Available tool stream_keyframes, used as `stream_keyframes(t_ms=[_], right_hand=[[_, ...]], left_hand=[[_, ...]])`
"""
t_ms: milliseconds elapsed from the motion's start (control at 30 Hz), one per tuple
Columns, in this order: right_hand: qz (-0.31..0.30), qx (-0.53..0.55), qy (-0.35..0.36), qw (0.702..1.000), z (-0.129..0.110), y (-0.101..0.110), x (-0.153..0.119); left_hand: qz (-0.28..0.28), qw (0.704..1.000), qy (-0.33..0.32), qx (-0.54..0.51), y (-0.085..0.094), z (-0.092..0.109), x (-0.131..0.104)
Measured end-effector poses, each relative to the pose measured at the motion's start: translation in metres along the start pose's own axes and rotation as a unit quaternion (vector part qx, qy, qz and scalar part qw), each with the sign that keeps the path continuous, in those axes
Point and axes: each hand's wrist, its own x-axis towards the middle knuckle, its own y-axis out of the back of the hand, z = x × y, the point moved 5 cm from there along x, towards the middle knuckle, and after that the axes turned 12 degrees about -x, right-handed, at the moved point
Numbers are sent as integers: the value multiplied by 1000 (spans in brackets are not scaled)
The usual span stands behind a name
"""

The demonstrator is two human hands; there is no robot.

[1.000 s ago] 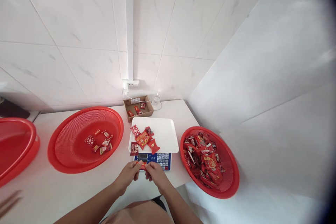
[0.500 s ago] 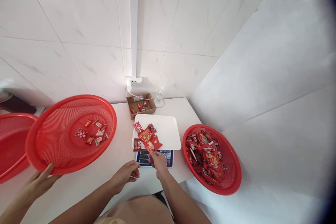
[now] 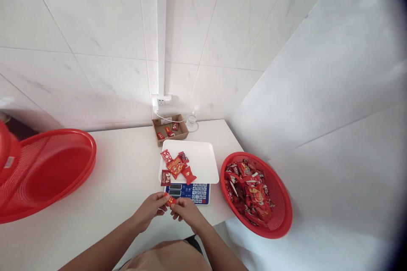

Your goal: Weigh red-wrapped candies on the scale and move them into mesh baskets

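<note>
Marbled white wall tiles (image 3: 111, 21) back a white table (image 3: 124, 161). Round red mesh baskets (image 3: 281, 214) flank a blue scale (image 3: 187, 190) with white tray (image 3: 203, 159); a brown cardboard box (image 3: 177, 136) sits behind. The person's left hand (image 3: 148, 211) and right hand (image 3: 190, 211) jointly pinch one small red packet (image 3: 170, 200) by the scale's near edge.

Bright, soft light spreads evenly over the white bench (image 3: 117, 169) around the left hand (image 3: 151, 211) and right hand (image 3: 187, 211); its source is out of view. Shadows are faint. The wall (image 3: 111, 21) beyond the hands looks pale, greyer to their right. Far left of them, a basket (image 3: 6, 146) blurs; far right, a black curved edge cuts in.
</note>
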Motion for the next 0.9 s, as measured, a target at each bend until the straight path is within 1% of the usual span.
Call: stream_keyframes(t_ms=[67, 133, 233, 367, 533, 667, 800, 900], right_hand=[[-6, 10, -2, 1000, 2, 1, 0], [3, 37, -12, 999, 6, 3, 3], [54, 106, -43, 992, 14, 10, 8], [129, 195, -78, 969, 22, 19, 18], [167, 225, -109, 954, 22, 20, 29], [160, 240, -115, 951, 17, 16, 29], [116, 229, -120, 959, 15, 13, 23], [82, 200, -110, 970, 22, 12, 17]], left_hand=[[-3, 1000, 4, -4, -1, -2, 1], [5, 1000, 8, -14, -1, -4, 2], [25, 999, 22, -25, 0, -7, 0], [23, 999, 43, -14, -1, -11, -4], [15, 998, 58, -10, -2, -18, -5], [13, 998, 56, -8, -3, -19, -6], [19, 998, 58, -1, 0, -19, -8], [22, 998, 63, 1, 2, -19, -8]])
